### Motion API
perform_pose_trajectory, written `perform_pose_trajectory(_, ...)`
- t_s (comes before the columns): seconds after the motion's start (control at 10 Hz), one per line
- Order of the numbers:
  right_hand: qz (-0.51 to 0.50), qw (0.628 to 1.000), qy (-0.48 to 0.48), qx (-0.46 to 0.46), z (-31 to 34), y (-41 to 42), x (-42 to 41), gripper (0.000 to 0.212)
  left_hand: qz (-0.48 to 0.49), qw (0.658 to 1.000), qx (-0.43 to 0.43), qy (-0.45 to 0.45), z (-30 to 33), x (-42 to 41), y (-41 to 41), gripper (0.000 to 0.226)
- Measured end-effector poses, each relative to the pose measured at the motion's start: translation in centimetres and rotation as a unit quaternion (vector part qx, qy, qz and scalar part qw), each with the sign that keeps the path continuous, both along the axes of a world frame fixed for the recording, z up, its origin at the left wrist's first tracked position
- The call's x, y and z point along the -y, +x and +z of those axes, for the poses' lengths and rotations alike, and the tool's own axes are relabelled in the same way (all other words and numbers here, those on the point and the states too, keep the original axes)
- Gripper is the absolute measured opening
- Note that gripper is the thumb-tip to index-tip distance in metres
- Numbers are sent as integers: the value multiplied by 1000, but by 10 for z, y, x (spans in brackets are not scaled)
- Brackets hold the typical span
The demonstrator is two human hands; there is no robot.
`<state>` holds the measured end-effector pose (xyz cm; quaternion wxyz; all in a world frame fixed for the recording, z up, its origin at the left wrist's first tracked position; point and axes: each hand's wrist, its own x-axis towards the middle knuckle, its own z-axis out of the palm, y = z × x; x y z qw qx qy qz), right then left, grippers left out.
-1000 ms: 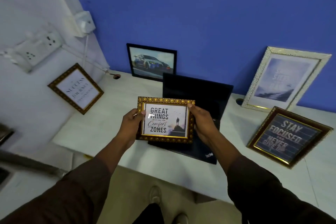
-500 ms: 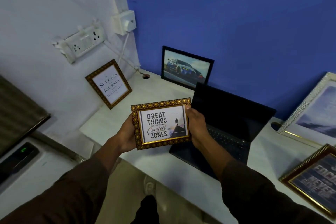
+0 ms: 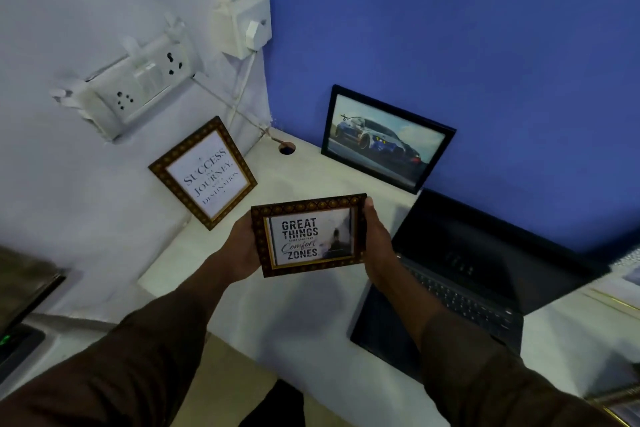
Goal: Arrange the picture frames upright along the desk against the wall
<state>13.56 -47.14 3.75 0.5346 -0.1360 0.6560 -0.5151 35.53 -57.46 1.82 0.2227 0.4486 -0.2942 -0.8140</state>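
Note:
A small gold-patterned frame reading "Great Things… Comfort Zones" is held above the white desk. My left hand grips its left edge and my right hand grips its right edge. A matching frame reading "Success… Journey" leans upright against the white side wall. A black frame with a car picture leans upright against the blue back wall. The corner of another gold frame shows at the bottom right edge.
An open black laptop sits on the desk right of my hands. A cable hole lies in the desk's back corner, with cables running up to a white socket strip and plug box. A dark device stands at far left.
The view has swung left toward the corner, and the held frame has travelled left with both hands. The large silver frame on the right has left the view.

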Motion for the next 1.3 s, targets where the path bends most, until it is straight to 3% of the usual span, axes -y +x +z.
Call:
perform_pose_trajectory(0.4, -78, 994, 71, 41, -60, -10, 66, 77, -9, 996, 80, 34, -68, 95, -27, 63)
perform_pose_trajectory(0.5, -86, 992, 70, 53, -72, -12, 72, 70, -4, 995, 97, 29, -80, 105, -31, 50)
perform_pose_trajectory(0.6, -93, 991, 73, 61, -83, -14, 75, 66, 2, 993, 108, 44, -90, 106, -35, 32)
perform_pose_trajectory(0.8, -93, 991, 80, 45, -98, -12, 72, 57, 18, 993, 97, 67, -98, 99, -37, 33)
perform_pose_trajectory(1.0, -124, 990, 73, 12, -95, -15, 61, 58, 42, 991, 129, -3, -93, 86, -34, 48)
perform_pose_trajectory(1.1, -110, 992, 67, -7, -93, -18, 49, 55, 79, 987, 139, -18, -93, 74, -26, 34)
perform_pose_trajectory(1.2, -111, 991, 72, -6, -88, -19, 28, 61, 96, 982, 158, -23, -91, 56, -14, 35)
perform_pose_trajectory(1.3, -108, 992, 69, 3, -82, -17, 8, 67, 110, 977, 180, -13, -93, 32, -3, 52)
